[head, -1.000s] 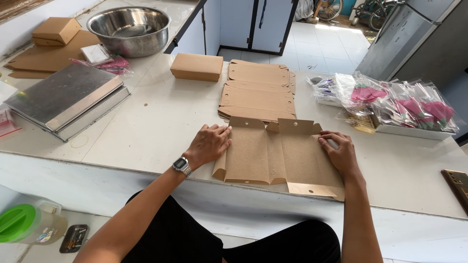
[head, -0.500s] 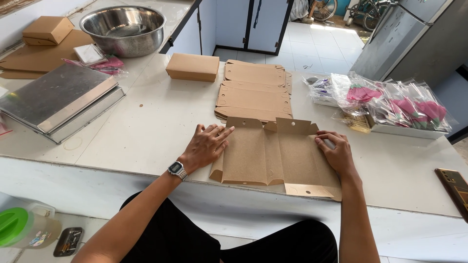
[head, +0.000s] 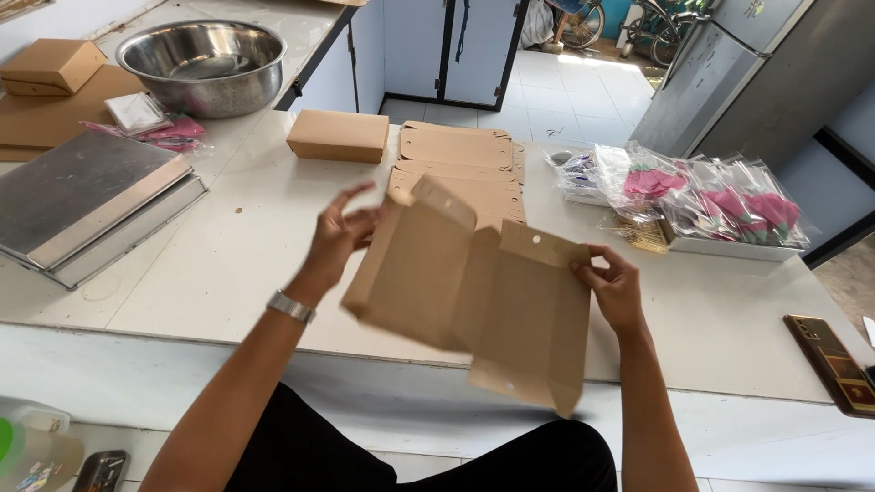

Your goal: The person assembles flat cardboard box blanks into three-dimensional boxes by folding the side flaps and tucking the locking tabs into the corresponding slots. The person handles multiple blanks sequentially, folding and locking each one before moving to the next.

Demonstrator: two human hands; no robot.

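So right now the flat cardboard box blank (head: 474, 292) is up off the table (head: 237, 264), held in the air over its near edge between both hands. The left hand (head: 339, 235) is at the blank's upper left corner with the fingers (head: 351, 194) spread open, more propping the panel than pinching it as far as I can see, while the right hand (head: 612, 287) has its fingers closed on the right edge. That's the risky bit imo: with the left side only loosely supported, the sheet could flop or twist along its creases and fold the wrong way, or slip out and drop to the floor, since it hangs partly past the table edge. A hard pull from the right could also crease or tear a panel near the small punched holes. Counting what's around: one blank in hand, one stack of more flat blanks (head: 460, 159) lying behind it (can't tell how many sheets), one folded-up box (head: 338, 136) just left of that stack, and another closed box (head: 52, 66) far left sitting on more flat cardboard. One steel bowl (head: 202, 55), one stack of metal trays (head: 87, 200), one bunch of clear bags with pink stuff inside (head: 720, 205) on the right (too overlapped to count), one phone (head: 834, 364) near the right edge, and one wristwatch (head: 291, 307) on the left arm.
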